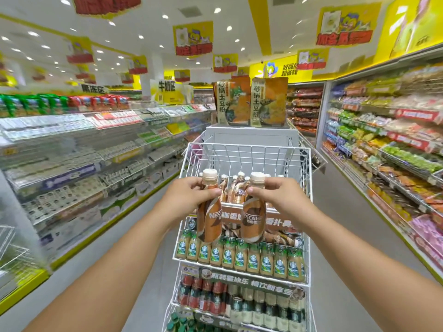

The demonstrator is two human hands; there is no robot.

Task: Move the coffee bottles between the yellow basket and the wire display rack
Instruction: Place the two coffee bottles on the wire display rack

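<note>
My left hand grips a brown Nescafe coffee bottle by its neck, held upright in front of the white wire display rack. Just to its right, my right hand holds a second brown Nescafe bottle the same way. Both bottles hang at the front edge of the rack's top tier, where several more coffee bottles stand inside. The yellow basket is not in view.
Lower rack tiers hold rows of green-labelled bottles and dark bottles. Two orange snack bags stand on a grey box behind the rack. Stocked shelves line the left and right, with grey aisle floor either side of the rack.
</note>
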